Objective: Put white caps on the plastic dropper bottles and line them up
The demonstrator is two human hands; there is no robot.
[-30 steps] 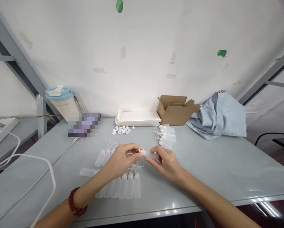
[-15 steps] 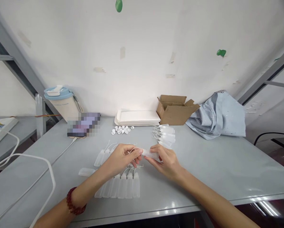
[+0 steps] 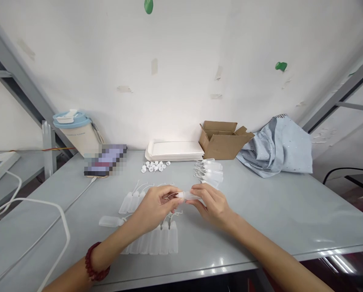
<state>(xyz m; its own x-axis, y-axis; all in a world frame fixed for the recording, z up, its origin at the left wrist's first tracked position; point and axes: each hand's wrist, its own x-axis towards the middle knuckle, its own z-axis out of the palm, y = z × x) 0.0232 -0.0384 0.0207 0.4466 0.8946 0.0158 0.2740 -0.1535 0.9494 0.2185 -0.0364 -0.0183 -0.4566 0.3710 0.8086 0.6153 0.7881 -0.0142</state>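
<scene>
Between my two hands a small translucent bottle (image 3: 188, 195) lies sideways above the table. My left hand (image 3: 161, 199) pinches its white capped end, where a thin white strap shows. My right hand (image 3: 211, 200) has its fingers closed round the body end. Under and beside my left forearm lie rows of similar bottles (image 3: 164, 240) with thin straps. One more bottle (image 3: 110, 221) lies sideways left of that forearm. Several bottles (image 3: 212, 172) are piled beyond my right hand, and small white caps (image 3: 153, 166) are heaped beyond my left.
At the back stand a stack of white trays (image 3: 177, 150), an open cardboard box (image 3: 225, 142) and a blue-grey cloth (image 3: 278, 148). A phone (image 3: 107, 160) on a cable and a blue-lidded cup (image 3: 80, 132) are at the left. The grey table's front edge (image 3: 181, 276) runs below.
My left hand has shifted slightly on the bottle's end, and the white cap now shows more clearly between its fingertips. The view has moved a little.
</scene>
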